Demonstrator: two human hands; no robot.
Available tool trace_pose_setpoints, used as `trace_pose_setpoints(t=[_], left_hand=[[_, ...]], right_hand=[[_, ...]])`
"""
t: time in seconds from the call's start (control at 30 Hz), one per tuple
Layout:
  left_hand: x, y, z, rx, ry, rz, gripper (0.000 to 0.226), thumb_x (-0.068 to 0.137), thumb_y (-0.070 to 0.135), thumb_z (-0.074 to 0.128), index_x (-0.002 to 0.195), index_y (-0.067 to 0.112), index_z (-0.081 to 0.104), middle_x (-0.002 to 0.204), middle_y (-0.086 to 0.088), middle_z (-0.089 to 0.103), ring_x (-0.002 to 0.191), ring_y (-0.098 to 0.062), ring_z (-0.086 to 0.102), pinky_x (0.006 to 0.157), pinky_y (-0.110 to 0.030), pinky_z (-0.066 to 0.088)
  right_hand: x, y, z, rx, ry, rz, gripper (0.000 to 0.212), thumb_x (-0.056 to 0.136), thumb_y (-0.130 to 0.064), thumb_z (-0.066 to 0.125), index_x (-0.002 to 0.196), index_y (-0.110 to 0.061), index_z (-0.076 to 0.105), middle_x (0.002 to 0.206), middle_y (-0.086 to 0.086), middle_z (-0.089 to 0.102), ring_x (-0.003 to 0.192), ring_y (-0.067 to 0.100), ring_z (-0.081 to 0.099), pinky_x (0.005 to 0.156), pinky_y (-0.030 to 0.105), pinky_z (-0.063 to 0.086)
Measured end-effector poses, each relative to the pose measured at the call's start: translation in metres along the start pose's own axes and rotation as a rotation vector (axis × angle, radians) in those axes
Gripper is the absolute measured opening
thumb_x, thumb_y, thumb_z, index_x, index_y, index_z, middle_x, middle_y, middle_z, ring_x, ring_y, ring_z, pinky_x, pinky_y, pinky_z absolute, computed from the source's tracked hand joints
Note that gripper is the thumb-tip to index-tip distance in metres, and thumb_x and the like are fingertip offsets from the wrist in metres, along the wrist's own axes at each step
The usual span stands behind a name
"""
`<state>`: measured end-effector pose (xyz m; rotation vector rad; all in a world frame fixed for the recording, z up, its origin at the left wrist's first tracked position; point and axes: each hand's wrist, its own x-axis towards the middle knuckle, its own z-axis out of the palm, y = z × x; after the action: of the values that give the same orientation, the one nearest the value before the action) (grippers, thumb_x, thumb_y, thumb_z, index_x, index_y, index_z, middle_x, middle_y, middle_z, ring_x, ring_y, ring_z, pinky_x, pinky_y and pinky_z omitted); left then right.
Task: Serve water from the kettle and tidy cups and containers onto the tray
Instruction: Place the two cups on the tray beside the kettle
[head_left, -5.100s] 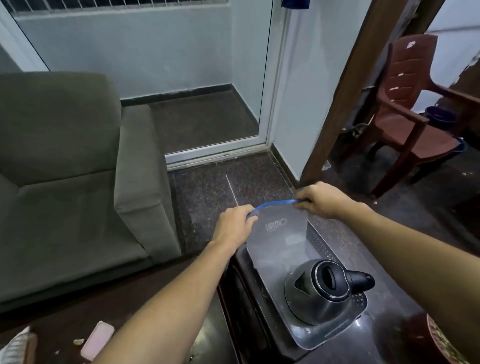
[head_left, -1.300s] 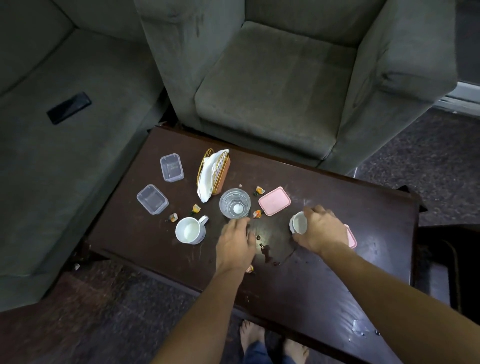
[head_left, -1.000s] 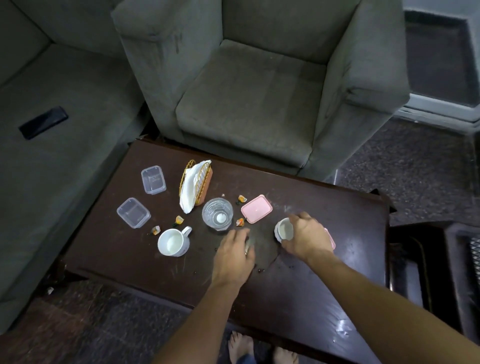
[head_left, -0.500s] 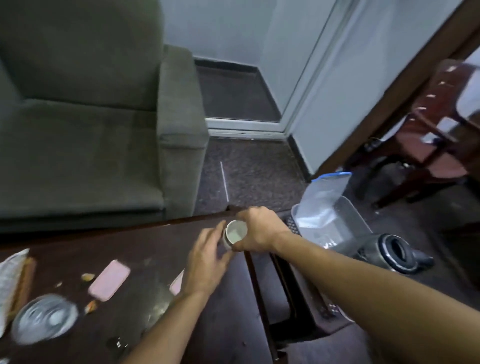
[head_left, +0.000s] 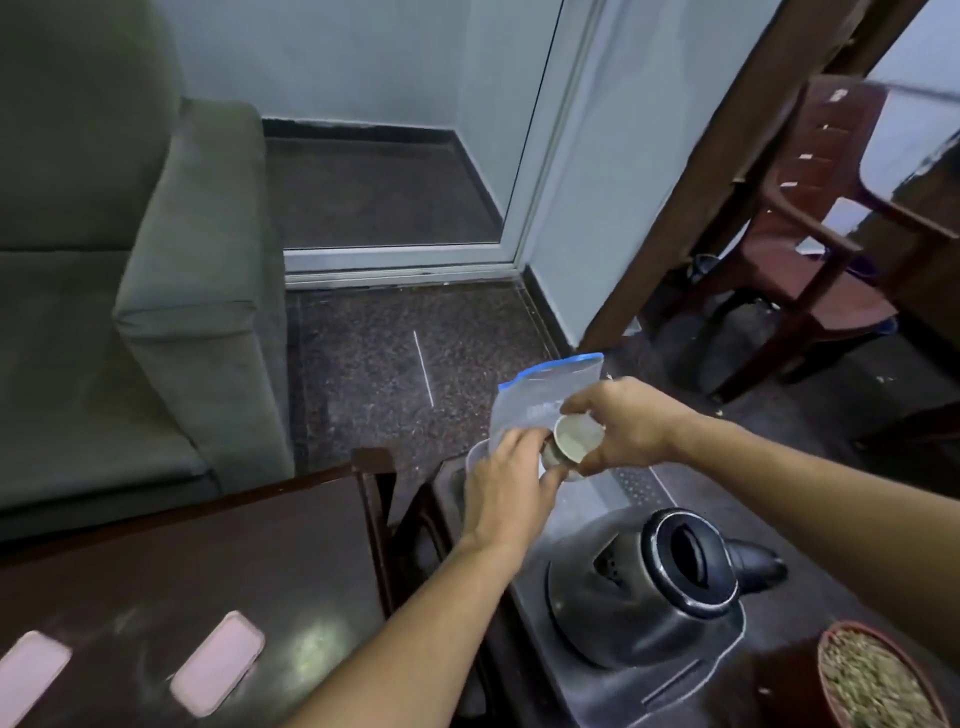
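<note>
Tidying is the step in hand: the right hand (head_left: 623, 426) pinches the small white cup (head_left: 576, 439) by its rim, tilted, above the tray's (head_left: 636, 486) far end, near the zip bag (head_left: 540, 395). The left hand (head_left: 511, 488) curls finger and thumb under it, possibly on a second piece; blur hides which. Next, I judge, it should be set down upright, clear of the kettle (head_left: 649, 587).

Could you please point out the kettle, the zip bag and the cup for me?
kettle (head_left: 608, 616): head view, steel body.
zip bag (head_left: 525, 408): head view, clear side below the blue seal.
cup (head_left: 577, 439): head view, inside of the bowl.
</note>
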<state>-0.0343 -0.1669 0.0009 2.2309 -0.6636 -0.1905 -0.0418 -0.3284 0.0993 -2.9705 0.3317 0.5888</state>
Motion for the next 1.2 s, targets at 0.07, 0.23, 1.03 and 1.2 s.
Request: trace_pose_setpoints(t=[0.07,0.23,1.03,1.2], left_hand=[[0.014,0.008,0.024,0.024,-0.053,-0.024,0.036,0.096,0.041,0.064,0.128,0.027,0.059,0.129,0.006,0.063,0.116,-0.025,0.064,0.094,-0.042,0.05],[0.036,0.012,0.071,0.08,-0.126,-0.089,0.036,0.096,0.045,0.062,0.128,0.029,0.058,0.121,0.004,0.062,0.111,-0.027,0.065,0.086,-0.041,0.05],[0.042,-0.016,0.102,0.074,-0.199,-0.207,0.039,0.097,0.037,0.064,0.134,0.024,0.057,0.127,0.0,0.059,0.116,-0.031,0.063,0.096,-0.046,0.05],[0.019,-0.024,0.065,-0.005,-0.115,-0.148,0.036,0.098,0.034,0.062,0.131,0.02,0.06,0.127,-0.001,0.061,0.118,-0.028,0.062,0.099,-0.044,0.049]], right_hand=[[0.01,0.026,0.012,-0.013,-0.003,-0.011,0.085,0.06,-0.054,0.089,0.135,-0.027,0.061,0.128,-0.002,0.069,0.117,0.021,0.063,0.095,0.029,0.049],[0.034,0.066,0.043,-0.046,-0.009,-0.088,0.071,0.066,-0.049,0.085,0.129,-0.027,0.064,0.122,-0.001,0.068,0.115,0.024,0.063,0.091,0.029,0.047],[0.057,0.078,0.078,-0.163,-0.138,-0.184,0.09,0.078,-0.042,0.083,0.154,-0.02,0.04,0.153,-0.003,0.045,0.134,0.021,0.051,0.111,0.033,0.042],[0.046,0.06,0.051,-0.187,-0.082,-0.165,0.066,0.079,-0.042,0.08,0.139,-0.025,0.059,0.133,-0.002,0.06,0.121,0.021,0.06,0.1,0.033,0.047]])
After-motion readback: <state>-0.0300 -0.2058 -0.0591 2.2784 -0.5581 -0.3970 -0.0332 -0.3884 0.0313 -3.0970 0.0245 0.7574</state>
